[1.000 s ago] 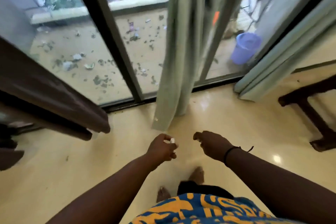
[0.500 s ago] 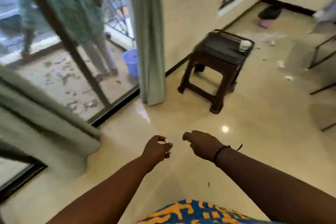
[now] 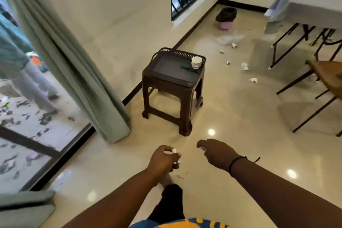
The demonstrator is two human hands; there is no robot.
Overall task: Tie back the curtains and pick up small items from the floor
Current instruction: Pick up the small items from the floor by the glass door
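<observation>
Nearest, left hand (image 3: 163, 158) curls round white scraps (image 3: 172, 152); right hand (image 3: 215, 152) half-curled, pinching sth small, can't tell what; curtain (image 3: 77, 72) hangs untied beyond; paper bits (image 3: 245, 65) lie far off by table (image 3: 305, 3); prob. featherlight, crushable; fingertip pinch.

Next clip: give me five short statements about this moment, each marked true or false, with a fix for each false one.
1. The left hand holds small white bits. True.
2. White scraps lie on the floor near the folding table. True.
3. The stool lies on its side. False: it stands upright.
4. A tray with white cups sits on the stool. True.
5. The curtain is bunched up on the stool. False: it hangs to the floor beside the stool.
</observation>
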